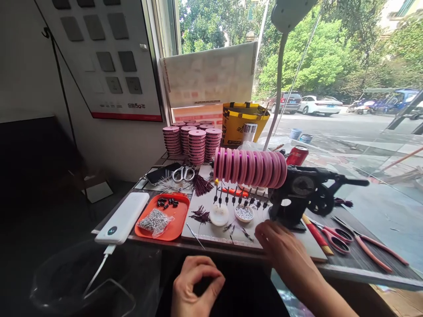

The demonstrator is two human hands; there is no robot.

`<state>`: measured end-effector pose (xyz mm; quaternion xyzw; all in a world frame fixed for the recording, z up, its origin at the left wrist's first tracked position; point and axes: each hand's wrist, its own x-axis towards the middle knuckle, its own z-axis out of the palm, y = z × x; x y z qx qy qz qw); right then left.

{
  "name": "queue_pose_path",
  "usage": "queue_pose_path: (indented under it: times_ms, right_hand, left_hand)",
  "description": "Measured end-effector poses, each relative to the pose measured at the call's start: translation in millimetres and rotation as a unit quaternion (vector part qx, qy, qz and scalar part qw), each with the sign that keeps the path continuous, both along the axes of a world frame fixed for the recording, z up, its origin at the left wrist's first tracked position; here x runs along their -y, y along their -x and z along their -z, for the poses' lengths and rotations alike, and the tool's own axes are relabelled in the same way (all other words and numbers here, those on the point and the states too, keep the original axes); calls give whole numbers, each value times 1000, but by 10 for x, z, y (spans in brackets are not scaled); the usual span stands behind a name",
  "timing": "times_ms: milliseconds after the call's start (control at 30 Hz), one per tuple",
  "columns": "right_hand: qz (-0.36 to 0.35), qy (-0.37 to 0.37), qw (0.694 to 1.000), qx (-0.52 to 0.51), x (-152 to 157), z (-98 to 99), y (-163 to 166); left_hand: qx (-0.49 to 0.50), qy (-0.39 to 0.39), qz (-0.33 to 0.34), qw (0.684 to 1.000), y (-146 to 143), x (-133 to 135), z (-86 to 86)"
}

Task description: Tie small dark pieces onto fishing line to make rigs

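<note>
My left hand (197, 286) is held in front of the table edge, thumb and forefinger pinched together; anything between the tips is too small to make out. My right hand (280, 246) rests low over the pale board (205, 235), its fingers bent together and their tips hidden. Just behind it stands a black hand-cranked winder (299, 187) carrying a row of pink spools (250, 168). Small black pieces (234, 200) hang on lines below the spools. A dish of small white beads (244, 213) and a round white dish (219, 215) sit to the left of my right hand.
On the left are an orange tray (183, 215) with a bag of silvery bits, and a white power bank (127, 215). Scissors (335, 240) and long-nose pliers (373, 251) lie at right. Stacked pink spools (197, 147) and a yellow bag (243, 121) stand behind.
</note>
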<state>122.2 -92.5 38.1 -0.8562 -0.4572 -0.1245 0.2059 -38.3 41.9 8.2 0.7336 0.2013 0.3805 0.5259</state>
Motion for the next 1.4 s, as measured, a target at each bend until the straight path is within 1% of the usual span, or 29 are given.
queue_pose_path:
  times_ms: [67,100,133,200,267,333,400,467,533,667,733,767,833,867,933,967,1033,1100,1200,1300,1400]
  right_hand:
    - [40,34,998,44,-14,47,-117]
    - [48,38,997,49,-24,58,-135]
    - [50,26,997,50,-33,57,-123]
    - [21,-31,999,40,-44,24,-17]
    - [-62,-106,992,-20,-58,-16,163]
    - [-151,-163,969,-111,-88,-14,356]
    - [-189,-206,945,-171,-139,49,508]
    - [-195,-242,931,-190,-196,146,599]
    - [-201,-259,926,-185,-246,229,642]
    - [-194,-293,917,-186,-306,291,680]
    - [-175,-305,914,-201,-322,298,697]
    - [-169,-305,914,-206,-327,303,704]
    - [-161,-303,916,-207,-333,314,715]
    - [-159,-301,918,-203,-335,319,720]
    - [-158,-298,922,-190,-339,324,728]
    - [-160,-297,924,-182,-341,323,732]
    - [-165,-292,926,-170,-345,312,736]
    - [-172,-284,929,-165,-345,291,731]
    - [-193,-263,930,-170,-334,255,708]
    - [-208,-248,927,-186,-320,246,697]
    - [-197,-276,915,-220,-324,283,722]
  left_hand:
    - [-7,133,-13,991,-14,2,-27]
    - [-9,204,-17,979,-19,4,-44]
    - [-3,277,-17,961,-24,8,-60]
    - [25,411,-10,911,-30,20,-83]
    - [58,496,4,866,-28,31,-83]
    - [71,539,13,839,-18,35,-62]
    - [68,558,19,827,-2,33,-29]
    - [61,574,26,816,11,31,-1]
    - [64,591,38,803,13,33,13]
    - [79,619,59,779,-6,54,-11]
    - [73,614,65,783,-9,61,-45]
    - [67,598,73,795,-4,62,-66]
    - [47,532,92,840,18,53,-113]
    - [30,483,94,870,33,46,-136]
    - [-13,360,84,929,66,27,-173]
    - [-39,296,78,951,80,18,-184]
    - [-82,186,76,976,97,4,-187]
    - [-105,121,85,983,99,-2,-169]
    - [-107,83,79,988,94,-1,-135]
    - [-104,77,77,989,93,-6,-135]
    - [-114,99,87,985,93,-29,-164]
